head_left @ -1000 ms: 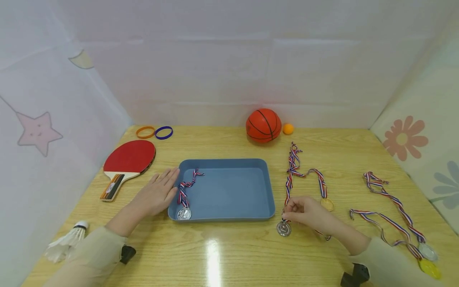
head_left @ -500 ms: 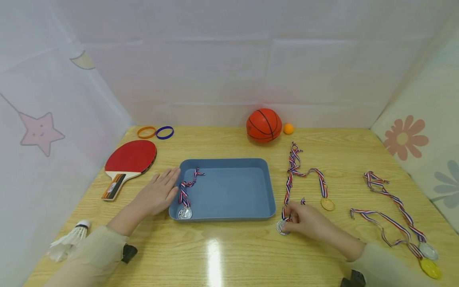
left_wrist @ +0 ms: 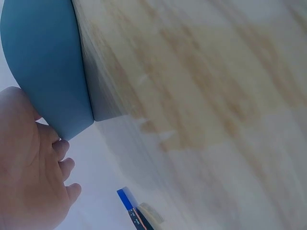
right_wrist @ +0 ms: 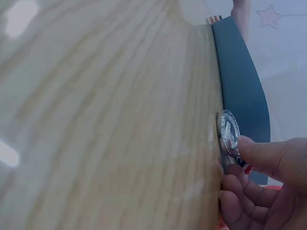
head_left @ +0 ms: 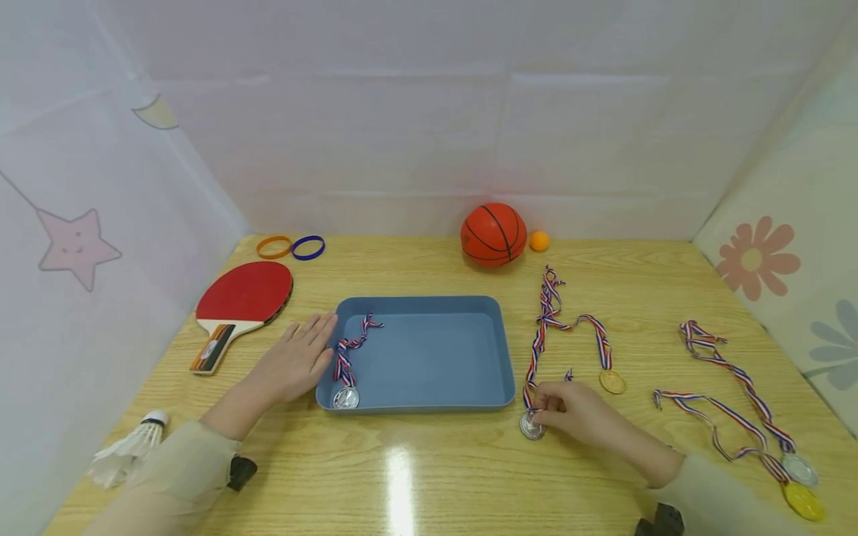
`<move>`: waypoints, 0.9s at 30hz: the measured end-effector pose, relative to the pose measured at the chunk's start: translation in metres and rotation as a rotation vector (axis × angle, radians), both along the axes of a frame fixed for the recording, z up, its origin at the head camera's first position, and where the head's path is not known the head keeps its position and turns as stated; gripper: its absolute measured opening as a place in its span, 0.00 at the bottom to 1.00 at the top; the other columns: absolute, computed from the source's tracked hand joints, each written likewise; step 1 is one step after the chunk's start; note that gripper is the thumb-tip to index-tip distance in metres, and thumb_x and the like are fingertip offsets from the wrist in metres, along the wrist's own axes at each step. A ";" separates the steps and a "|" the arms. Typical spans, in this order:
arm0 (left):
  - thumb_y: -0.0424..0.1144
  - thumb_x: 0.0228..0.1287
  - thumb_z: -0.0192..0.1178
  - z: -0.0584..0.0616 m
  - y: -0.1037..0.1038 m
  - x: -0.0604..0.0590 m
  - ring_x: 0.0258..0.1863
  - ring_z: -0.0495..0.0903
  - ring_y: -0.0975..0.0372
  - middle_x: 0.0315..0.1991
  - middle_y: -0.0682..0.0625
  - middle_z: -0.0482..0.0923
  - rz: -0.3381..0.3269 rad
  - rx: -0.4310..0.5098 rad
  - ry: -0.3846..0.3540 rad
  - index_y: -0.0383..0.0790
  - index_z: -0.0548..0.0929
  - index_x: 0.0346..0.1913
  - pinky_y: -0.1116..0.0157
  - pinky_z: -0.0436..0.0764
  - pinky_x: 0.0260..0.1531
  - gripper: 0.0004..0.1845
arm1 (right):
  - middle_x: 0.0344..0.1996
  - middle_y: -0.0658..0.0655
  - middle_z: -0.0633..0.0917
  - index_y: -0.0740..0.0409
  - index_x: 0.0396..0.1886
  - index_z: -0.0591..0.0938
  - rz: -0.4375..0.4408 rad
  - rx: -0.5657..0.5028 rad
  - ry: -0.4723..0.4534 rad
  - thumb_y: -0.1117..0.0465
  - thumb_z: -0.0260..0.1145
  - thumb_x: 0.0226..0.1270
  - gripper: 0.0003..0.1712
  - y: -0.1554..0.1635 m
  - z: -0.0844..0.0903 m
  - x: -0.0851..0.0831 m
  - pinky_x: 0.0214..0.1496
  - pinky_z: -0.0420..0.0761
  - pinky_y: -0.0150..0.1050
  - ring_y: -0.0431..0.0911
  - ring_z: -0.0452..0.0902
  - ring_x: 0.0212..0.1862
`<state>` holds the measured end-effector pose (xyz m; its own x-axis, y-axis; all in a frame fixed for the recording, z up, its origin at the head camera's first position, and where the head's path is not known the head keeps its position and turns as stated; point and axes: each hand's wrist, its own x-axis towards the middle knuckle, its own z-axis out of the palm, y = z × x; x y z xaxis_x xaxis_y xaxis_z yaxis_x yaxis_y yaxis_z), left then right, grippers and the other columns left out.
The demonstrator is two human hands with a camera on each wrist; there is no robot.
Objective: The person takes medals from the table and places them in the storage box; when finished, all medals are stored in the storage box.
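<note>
My right hand pinches a silver medal by its edge, where the ribbon joins, just right of the tray's front corner. In the right wrist view the medal tilts up from the table between thumb and fingers. Its red, white and blue ribbon runs back along the table. My left hand, fingers straight, rests against the left side of the blue tray. Inside the tray's left end lies another silver medal with its ribbon. A gold medal lies beyond the right hand.
Further right lie another silver medal and a yellow-gold medal. A red table tennis paddle and a shuttlecock lie left. Orange and blue wristbands, a small basketball and an orange ball are at the back.
My right hand has shifted slightly down from the ribbon to the silver medal's edge. The ribbon's lower part has moved slightly left. My left hand stays at the tray's side.
</note>
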<state>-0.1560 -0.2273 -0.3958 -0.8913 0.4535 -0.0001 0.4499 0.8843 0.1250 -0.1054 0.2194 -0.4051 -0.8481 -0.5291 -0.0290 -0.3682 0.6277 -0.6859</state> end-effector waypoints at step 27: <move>0.42 0.70 0.41 0.003 0.002 0.001 0.69 0.45 0.46 0.70 0.39 0.49 -0.001 0.000 0.003 0.29 0.52 0.70 0.46 0.46 0.64 0.30 | 0.28 0.54 0.77 0.61 0.40 0.66 -0.298 -0.520 -0.386 0.62 0.63 0.63 0.15 0.024 0.018 -0.026 0.34 0.75 0.37 0.42 0.73 0.31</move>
<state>-0.1549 -0.2255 -0.3931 -0.8906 0.4548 0.0031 0.4516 0.8836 0.1237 -0.1310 0.2437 -0.3870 -0.9389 -0.3030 -0.1630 0.0976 0.2196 -0.9707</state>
